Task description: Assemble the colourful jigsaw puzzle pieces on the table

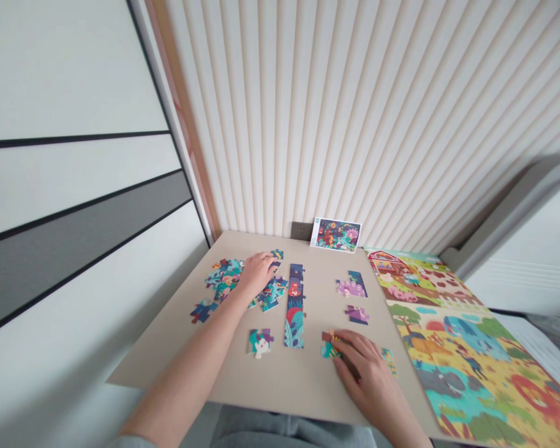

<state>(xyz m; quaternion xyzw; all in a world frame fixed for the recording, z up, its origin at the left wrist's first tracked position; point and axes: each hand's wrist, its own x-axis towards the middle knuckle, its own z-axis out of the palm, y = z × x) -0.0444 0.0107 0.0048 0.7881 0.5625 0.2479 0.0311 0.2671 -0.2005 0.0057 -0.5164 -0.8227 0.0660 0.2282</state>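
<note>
My left hand (257, 271) reaches over the loose pile of jigsaw puzzle pieces (224, 280), its fingers bent and closed on a dark blue puzzle piece (275, 266) at the pile's right side. Low on the table, my right hand (366, 367) grips the right edge of a teal and brown puzzle piece (329, 348) between thumb and fingers. Between the hands lies a joined column of pieces (295, 305), dark blue at the top. A piece with a white animal (261, 342) sits left of that column. Partly behind my right hand is a yellow-patterned piece (389, 361).
At the back, a picture card (336, 235) leans against the ribbed wall, beside a socket (302, 231). Purple pieces (351, 287) lie right of the column. Two finished puzzles, a farm (424, 277) and a safari scene (476, 367), cover the right side.
</note>
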